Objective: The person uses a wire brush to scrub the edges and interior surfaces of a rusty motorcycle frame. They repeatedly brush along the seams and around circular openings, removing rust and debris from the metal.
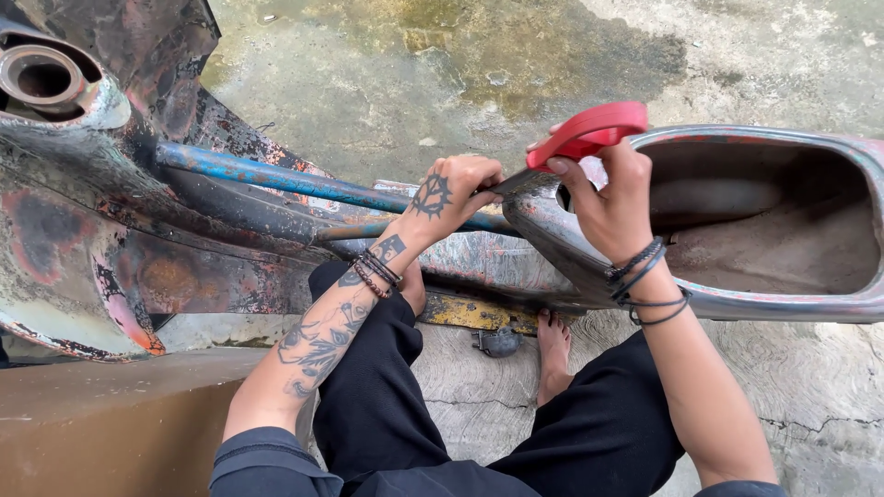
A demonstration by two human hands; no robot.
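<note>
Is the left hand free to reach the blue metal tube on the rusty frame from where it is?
Probably yes: the left hand sits right over the blue metal tube, nothing between them, though its fingers pinch the scraper blade held by the right hand.

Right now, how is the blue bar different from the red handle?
The blue bar is long, thin and straight, with rusty, chipped paint; the red handle is short, curved and clean. The bar is fixed to the frame; the handle is gripped in the right hand. Both lie close to the hands.
</note>
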